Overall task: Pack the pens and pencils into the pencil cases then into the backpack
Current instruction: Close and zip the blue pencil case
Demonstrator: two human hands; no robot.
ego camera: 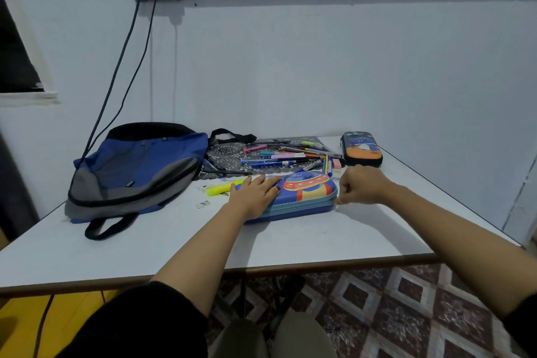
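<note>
Pressing the blue pencil case (308, 195) down with the spread left hand (257, 189); pinching its zipper pull (336, 198) at the right end with the right hand (361, 184)

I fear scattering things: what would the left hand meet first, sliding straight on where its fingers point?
Probably the loose pens just beyond the pencil case that the left hand rests on, though depth is unclear.
</note>
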